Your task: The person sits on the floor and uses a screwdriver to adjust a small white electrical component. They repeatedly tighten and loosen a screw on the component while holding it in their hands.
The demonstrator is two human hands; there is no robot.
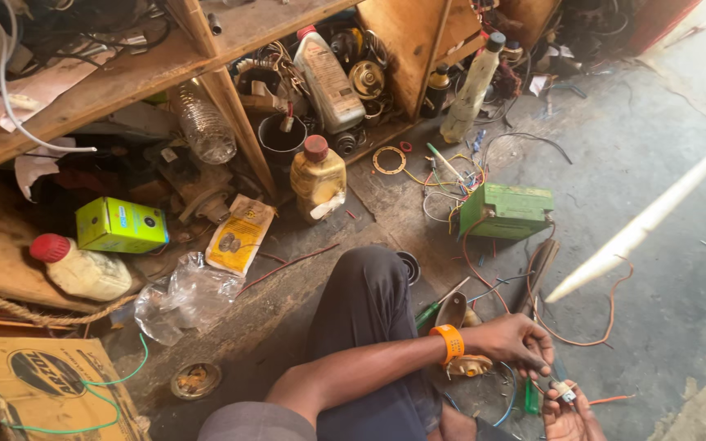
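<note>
- Small grey connector (564,391), near right over the floor, is pinched at both ends, seemingly to steady it.
- Left hand (518,341) closes its fingertips on the top; right hand (569,416) cups it from below.
- Green battery box (507,211) sits farther off, red wires (484,269) trailing towards the hands.

Green box (507,211), wires (484,269) beyond hands; right floor (663,139) bare.

The left hand (516,341) reaches in from the lower left of the frame, forearm crossing a bent knee, fingers curled downward and pinching. The right hand (569,412) sits at the bottom edge, palm up, fingers partly curled, just below the left.
</note>
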